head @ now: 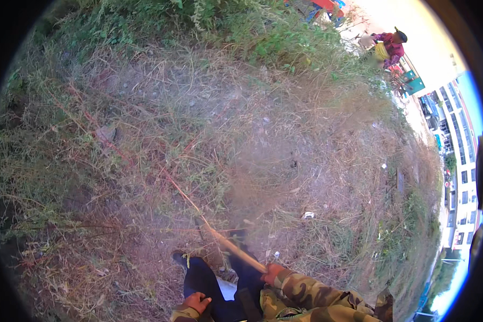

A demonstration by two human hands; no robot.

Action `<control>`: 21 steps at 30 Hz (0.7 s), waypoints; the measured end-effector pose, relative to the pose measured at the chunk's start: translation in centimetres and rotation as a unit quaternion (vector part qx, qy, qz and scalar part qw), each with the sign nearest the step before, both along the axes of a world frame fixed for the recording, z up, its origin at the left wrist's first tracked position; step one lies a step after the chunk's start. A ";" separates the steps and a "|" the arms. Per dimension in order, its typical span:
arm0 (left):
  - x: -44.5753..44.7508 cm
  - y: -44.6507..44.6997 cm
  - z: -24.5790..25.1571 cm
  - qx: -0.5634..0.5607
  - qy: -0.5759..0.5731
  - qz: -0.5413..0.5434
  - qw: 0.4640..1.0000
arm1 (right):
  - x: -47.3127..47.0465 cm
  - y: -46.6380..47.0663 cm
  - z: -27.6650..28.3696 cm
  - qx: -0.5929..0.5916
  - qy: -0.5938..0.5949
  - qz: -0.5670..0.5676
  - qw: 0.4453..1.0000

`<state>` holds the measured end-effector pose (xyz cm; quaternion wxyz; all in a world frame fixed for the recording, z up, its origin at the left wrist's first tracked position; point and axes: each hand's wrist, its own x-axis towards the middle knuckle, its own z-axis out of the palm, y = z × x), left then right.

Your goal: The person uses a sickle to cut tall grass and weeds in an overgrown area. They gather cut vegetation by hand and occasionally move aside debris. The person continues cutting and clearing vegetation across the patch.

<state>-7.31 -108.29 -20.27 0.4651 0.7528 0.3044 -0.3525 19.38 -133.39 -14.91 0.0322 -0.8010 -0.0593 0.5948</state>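
My right hand (272, 274), in a camouflage sleeve, is closed around the near end of a pale wooden handle (235, 249). The handle slants up and left from the hand over the weeds; whatever is at its far end cannot be made out. Thin reddish plant stems (180, 191) lie in line with it. My left hand (197, 302) rests by my left thigh, its fingers curled, with nothing visible in it. Below are my dark trousers (203, 277), and around my feet spreads dry cut grass mixed with green weeds (201, 161).
A person (390, 48) in a plaid top is at the upper right, beside a green box-like object (414, 83). Taller green bushes (145, 20) stand along the top. A grey stone (106, 133) and a white scrap (308, 215) lie in the grass. A white building (465, 177) rises at the far right.
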 end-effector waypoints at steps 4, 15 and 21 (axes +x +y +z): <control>-2.8 1.6 -0.2 -0.001 0.120 -0.104 0.987 | -3.3 -0.6 -1.5 -0.012 -0.019 -0.046 0.999; -7.0 4.3 -3.0 -0.042 0.193 -0.088 0.976 | -7.3 1.2 -2.6 -0.041 -0.017 -0.063 0.997; -8.6 1.8 -4.3 -0.178 0.177 -0.055 0.966 | -5.5 0.0 -2.1 -0.035 -0.012 -0.031 0.999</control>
